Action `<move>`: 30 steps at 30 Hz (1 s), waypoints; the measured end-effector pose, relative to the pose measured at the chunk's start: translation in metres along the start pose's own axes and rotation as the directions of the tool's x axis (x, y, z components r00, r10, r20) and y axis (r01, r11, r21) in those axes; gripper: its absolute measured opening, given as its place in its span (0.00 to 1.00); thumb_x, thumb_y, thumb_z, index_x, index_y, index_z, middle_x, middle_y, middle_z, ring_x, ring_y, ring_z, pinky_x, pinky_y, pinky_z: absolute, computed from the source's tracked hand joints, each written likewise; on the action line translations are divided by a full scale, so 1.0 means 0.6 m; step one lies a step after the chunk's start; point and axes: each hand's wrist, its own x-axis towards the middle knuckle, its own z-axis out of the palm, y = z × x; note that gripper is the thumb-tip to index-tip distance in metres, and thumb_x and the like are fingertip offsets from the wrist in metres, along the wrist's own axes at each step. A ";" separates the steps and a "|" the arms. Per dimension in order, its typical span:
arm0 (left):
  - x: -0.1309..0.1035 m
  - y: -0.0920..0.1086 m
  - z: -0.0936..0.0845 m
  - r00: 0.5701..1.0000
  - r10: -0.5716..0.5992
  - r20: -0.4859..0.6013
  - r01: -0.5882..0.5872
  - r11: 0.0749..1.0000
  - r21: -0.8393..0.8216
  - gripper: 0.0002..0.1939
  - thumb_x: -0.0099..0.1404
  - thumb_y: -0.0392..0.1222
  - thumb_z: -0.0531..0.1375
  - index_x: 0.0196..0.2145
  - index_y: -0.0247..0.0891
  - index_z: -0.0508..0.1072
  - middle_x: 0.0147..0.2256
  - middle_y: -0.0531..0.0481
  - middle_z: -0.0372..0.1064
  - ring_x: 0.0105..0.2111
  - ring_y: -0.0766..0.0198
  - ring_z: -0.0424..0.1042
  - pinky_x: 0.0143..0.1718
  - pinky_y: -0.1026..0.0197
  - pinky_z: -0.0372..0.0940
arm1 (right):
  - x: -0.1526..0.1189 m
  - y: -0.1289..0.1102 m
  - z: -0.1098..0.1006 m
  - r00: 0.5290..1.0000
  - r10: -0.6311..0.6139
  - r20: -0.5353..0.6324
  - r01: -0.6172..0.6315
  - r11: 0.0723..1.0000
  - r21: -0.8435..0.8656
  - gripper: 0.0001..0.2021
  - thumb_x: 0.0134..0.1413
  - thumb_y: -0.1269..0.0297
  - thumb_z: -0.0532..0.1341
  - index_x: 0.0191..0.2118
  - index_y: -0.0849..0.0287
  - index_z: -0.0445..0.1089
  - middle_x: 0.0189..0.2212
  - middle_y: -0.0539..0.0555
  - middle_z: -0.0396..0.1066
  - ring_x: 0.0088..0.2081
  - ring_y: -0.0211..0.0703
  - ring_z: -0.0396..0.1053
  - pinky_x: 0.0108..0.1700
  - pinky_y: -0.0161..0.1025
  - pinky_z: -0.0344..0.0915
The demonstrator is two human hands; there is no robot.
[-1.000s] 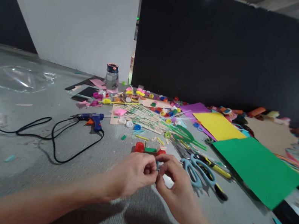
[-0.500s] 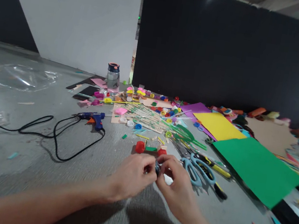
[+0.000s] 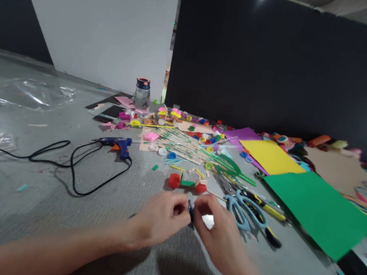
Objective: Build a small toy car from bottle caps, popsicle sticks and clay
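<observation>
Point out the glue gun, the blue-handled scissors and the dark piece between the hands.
Glue gun [image 3: 123, 147], head view, on its blue body.
Blue-handled scissors [image 3: 239, 196], head view, on one handle.
Dark piece [image 3: 191, 213], head view, on its visible edge.

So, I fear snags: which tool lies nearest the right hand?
The blue-handled scissors, beside the right hand; yellow-and-black tools lie farther right, the glue gun left.

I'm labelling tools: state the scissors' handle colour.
Light blue handles, best seen in the head view.

we see a dark piece [image 3: 191, 212] near us, red-and-green assembly [image 3: 188, 183], light-blue scissor handles [image 3: 242, 202], yellow-and-black tool [image 3: 273, 211], green sheet [image 3: 319, 212] at right, yellow sheet [image 3: 270, 156] farther, purple sheet [image 3: 243, 135], blue glue gun [image 3: 122, 146] at left, black cord [image 3: 101, 187]
</observation>
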 end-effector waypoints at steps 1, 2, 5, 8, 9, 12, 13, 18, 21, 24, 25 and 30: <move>-0.001 0.002 0.000 1.000 -0.001 0.003 0.001 1.000 0.021 0.09 0.59 0.35 0.53 0.22 0.38 0.59 0.21 0.57 0.55 0.24 0.68 0.54 0.26 0.62 0.45 | -0.001 0.000 -0.001 1.000 0.005 -0.005 -0.005 1.000 -0.016 0.06 0.61 0.73 0.55 0.40 0.54 0.62 0.32 0.50 0.73 0.32 0.42 0.73 0.35 0.38 0.65; -0.002 0.003 0.000 1.000 -0.001 0.006 0.001 0.999 0.047 0.09 0.59 0.35 0.53 0.22 0.38 0.59 0.21 0.57 0.54 0.23 0.68 0.54 0.26 0.62 0.45 | -0.001 0.000 -0.002 1.000 0.004 -0.013 -0.005 0.999 -0.041 0.07 0.60 0.73 0.55 0.41 0.54 0.62 0.32 0.50 0.73 0.31 0.42 0.72 0.34 0.37 0.64; -0.004 0.003 -0.001 1.000 0.017 -0.010 -0.015 0.990 0.137 0.09 0.58 0.35 0.55 0.21 0.38 0.60 0.20 0.57 0.56 0.23 0.68 0.55 0.26 0.61 0.45 | -0.003 0.001 -0.008 0.998 -0.029 -0.054 0.022 0.992 -0.125 0.08 0.57 0.75 0.54 0.38 0.54 0.62 0.28 0.50 0.70 0.28 0.43 0.69 0.31 0.38 0.60; -0.004 0.002 -0.003 0.999 0.031 -0.017 -0.027 0.976 0.217 0.09 0.58 0.34 0.56 0.21 0.38 0.62 0.20 0.56 0.59 0.22 0.67 0.57 0.26 0.61 0.47 | -0.001 0.004 -0.015 0.996 -0.062 -0.068 0.052 0.987 -0.150 0.09 0.53 0.78 0.54 0.34 0.54 0.62 0.27 0.50 0.68 0.29 0.44 0.67 0.32 0.38 0.57; -0.004 0.002 -0.004 0.999 0.040 -0.016 -0.035 0.973 0.227 0.09 0.59 0.34 0.56 0.22 0.38 0.63 0.20 0.56 0.60 0.22 0.67 0.58 0.26 0.61 0.48 | 0.000 0.005 -0.017 0.995 -0.070 -0.064 0.061 0.988 -0.142 0.09 0.53 0.78 0.54 0.33 0.54 0.62 0.27 0.50 0.67 0.29 0.43 0.66 0.33 0.38 0.57; -0.001 -0.003 -0.007 0.987 0.147 -0.058 -0.134 0.974 0.185 0.02 0.63 0.37 0.57 0.32 0.37 0.70 0.31 0.50 0.71 0.32 0.62 0.68 0.35 0.59 0.61 | 0.006 0.006 -0.025 0.994 -0.085 -0.062 0.079 0.992 -0.097 0.08 0.56 0.77 0.54 0.33 0.55 0.64 0.29 0.49 0.68 0.31 0.41 0.67 0.34 0.37 0.59; 0.000 -0.006 -0.007 0.976 0.204 -0.074 -0.190 0.968 0.162 0.08 0.64 0.40 0.60 0.41 0.37 0.71 0.40 0.46 0.73 0.40 0.58 0.71 0.42 0.56 0.64 | 0.007 0.006 -0.027 0.995 -0.081 -0.065 0.077 0.995 -0.063 0.08 0.58 0.76 0.54 0.34 0.55 0.65 0.29 0.49 0.69 0.31 0.41 0.67 0.35 0.36 0.60; 0.003 -0.031 0.008 0.975 0.223 0.006 -0.223 0.970 0.096 0.43 0.55 0.48 0.72 0.64 0.41 0.57 0.63 0.38 0.61 0.61 0.45 0.62 0.61 0.41 0.58 | 0.006 -0.001 -0.034 0.996 -0.032 -0.077 0.046 0.979 0.197 0.08 0.61 0.73 0.55 0.34 0.56 0.70 0.30 0.49 0.70 0.31 0.40 0.69 0.36 0.36 0.63; 0.004 -0.044 0.020 0.978 0.207 -0.006 -0.206 0.976 0.073 0.28 0.62 0.41 0.67 0.58 0.40 0.65 0.58 0.41 0.68 0.58 0.49 0.68 0.59 0.43 0.61 | 0.004 -0.005 -0.035 0.996 -0.057 -0.064 0.067 0.983 0.170 0.08 0.63 0.72 0.56 0.37 0.56 0.71 0.31 0.51 0.71 0.32 0.41 0.69 0.36 0.37 0.64; 0.006 -0.048 0.022 0.980 0.196 -0.042 -0.191 0.977 0.099 0.22 0.61 0.41 0.69 0.52 0.38 0.70 0.54 0.41 0.72 0.54 0.49 0.70 0.57 0.45 0.63 | 0.004 -0.004 -0.037 0.993 -0.107 -0.052 0.110 0.992 0.055 0.04 0.64 0.69 0.59 0.39 0.56 0.72 0.31 0.51 0.72 0.32 0.42 0.70 0.36 0.38 0.65; 0.007 -0.048 0.021 0.981 0.191 -0.045 -0.185 0.976 0.116 0.21 0.61 0.41 0.69 0.51 0.37 0.71 0.53 0.41 0.73 0.53 0.49 0.71 0.56 0.45 0.64 | 0.004 -0.002 -0.038 0.991 -0.119 -0.053 0.120 0.993 0.021 0.03 0.64 0.68 0.60 0.38 0.56 0.72 0.32 0.52 0.72 0.32 0.42 0.70 0.36 0.39 0.66; 0.010 -0.046 0.014 0.974 0.225 0.001 -0.220 0.950 0.222 0.16 0.62 0.39 0.68 0.47 0.35 0.72 0.46 0.43 0.73 0.48 0.51 0.71 0.52 0.48 0.66 | 0.002 0.012 -0.036 0.985 -0.158 -0.067 0.151 0.984 -0.089 0.05 0.63 0.68 0.63 0.45 0.56 0.73 0.38 0.54 0.75 0.34 0.43 0.73 0.38 0.40 0.68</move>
